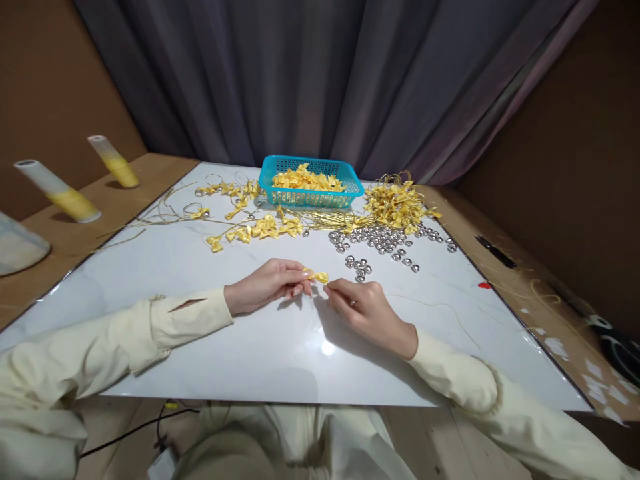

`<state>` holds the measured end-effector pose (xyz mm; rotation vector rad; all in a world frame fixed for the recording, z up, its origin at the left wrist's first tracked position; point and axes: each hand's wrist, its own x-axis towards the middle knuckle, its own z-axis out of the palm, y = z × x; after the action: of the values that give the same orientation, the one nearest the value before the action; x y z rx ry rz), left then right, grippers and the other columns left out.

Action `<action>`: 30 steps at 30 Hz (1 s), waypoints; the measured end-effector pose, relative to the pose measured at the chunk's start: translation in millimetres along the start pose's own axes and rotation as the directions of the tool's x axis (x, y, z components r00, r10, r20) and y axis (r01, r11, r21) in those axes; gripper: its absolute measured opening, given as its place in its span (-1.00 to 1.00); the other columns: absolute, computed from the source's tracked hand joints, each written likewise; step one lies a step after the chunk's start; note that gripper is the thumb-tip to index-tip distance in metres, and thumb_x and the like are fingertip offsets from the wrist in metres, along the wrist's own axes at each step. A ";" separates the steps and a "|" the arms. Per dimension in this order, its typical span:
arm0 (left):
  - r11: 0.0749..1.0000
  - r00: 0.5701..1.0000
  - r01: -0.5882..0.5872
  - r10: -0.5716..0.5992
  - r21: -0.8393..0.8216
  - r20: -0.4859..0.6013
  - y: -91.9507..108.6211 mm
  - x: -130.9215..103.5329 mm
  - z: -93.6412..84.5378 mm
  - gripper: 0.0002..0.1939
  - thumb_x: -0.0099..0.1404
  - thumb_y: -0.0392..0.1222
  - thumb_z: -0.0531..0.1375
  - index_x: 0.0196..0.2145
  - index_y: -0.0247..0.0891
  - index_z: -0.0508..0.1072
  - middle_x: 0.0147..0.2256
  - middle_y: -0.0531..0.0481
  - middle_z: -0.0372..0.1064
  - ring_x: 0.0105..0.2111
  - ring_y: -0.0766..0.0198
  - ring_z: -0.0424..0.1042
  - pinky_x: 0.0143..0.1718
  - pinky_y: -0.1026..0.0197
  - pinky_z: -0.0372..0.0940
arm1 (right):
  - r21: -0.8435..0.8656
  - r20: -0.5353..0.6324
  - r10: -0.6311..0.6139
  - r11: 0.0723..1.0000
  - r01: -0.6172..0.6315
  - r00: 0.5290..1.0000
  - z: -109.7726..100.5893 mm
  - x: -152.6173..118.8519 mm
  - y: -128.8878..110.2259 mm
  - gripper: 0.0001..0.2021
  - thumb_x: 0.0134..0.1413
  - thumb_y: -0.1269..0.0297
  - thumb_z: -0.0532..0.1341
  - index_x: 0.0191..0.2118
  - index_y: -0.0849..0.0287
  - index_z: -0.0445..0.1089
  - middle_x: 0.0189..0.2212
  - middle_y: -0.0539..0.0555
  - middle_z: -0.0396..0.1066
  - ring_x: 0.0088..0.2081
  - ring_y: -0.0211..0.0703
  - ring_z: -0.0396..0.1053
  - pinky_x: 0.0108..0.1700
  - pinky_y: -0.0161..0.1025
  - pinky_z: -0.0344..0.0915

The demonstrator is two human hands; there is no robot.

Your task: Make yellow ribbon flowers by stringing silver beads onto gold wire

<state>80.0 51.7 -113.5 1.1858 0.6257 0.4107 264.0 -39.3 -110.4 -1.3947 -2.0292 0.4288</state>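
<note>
Over the middle of the white board (240,360), my left hand (273,283) pinches a small yellow bow (321,276) between thumb and fingers. Just right of the bow, my right hand (367,310) has its fingers pinched together; what they hold, if anything, is too small to name. A thin thread (440,305) lies to the right of that hand. Beyond my hands are loose yellow bows (265,227) and several silver rings (383,238). A pile of yellow bows with gold cords (397,203) sits at the back right.
A teal basket (311,199) of yellow pieces stands at the back, before a dark curtain (300,80). Two yellow-wound spools (75,203) (120,170) are at the left. Black tweezers or a similar tool (495,252) and paper scraps (595,387) lie at the right.
</note>
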 end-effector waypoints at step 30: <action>0.952 0.945 -0.182 0.238 0.244 -0.224 -10.2 -7.2 29.4 -0.71 0.25 -0.04 0.14 -0.48 -0.33 0.36 -0.65 0.15 0.16 -0.69 0.51 0.03 -0.68 0.39 -0.03 | -0.019 -0.073 0.096 0.995 -0.098 0.993 16.5 12.6 -9.7 -0.83 0.17 0.40 -0.02 -0.44 0.18 0.18 -0.68 -0.08 0.19 -0.68 -0.38 0.04 -0.55 -0.42 -0.03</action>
<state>93.3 22.6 -114.4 1.4329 0.7804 0.6963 243.2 -30.1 -113.1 -1.5061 -1.9200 0.3926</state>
